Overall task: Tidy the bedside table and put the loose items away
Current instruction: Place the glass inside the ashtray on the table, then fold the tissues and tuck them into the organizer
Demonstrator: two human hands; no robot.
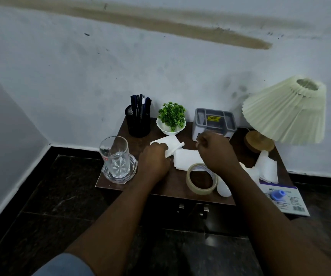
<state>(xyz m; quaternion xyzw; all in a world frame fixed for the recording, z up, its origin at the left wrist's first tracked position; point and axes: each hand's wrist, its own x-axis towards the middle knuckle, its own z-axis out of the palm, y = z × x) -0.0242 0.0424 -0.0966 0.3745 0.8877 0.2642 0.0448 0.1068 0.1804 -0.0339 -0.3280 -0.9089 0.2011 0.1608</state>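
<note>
Both hands are over the middle of the dark brown tabletop (166, 186). The left hand (153, 159) lies knuckles-up on the near edge of a white tissue (167, 143), fingers curled under; its grip seems to pinch the tissue, though the fingertips are hidden. The right hand (215, 151) is clenched in a loose fist above a second white tissue (186, 159); whether that grip holds anything cannot be told.

Along the back, left to right: black mesh pen holder (137, 121) with pens, small green plant in a white bowl (171, 119), grey organiser box (213, 122), lamp with pleated cream shade (286, 112) on a wooden base (259, 141).

Front left: clear glass (114, 154) standing in a glass dish. Front centre: roll of clear tape (201, 179), lying flat, a white oval object (223, 189) touching it on the right. Right edge: more crumpled tissues (266, 167) and a printed box (285, 198) with a blue cap on it.
</note>
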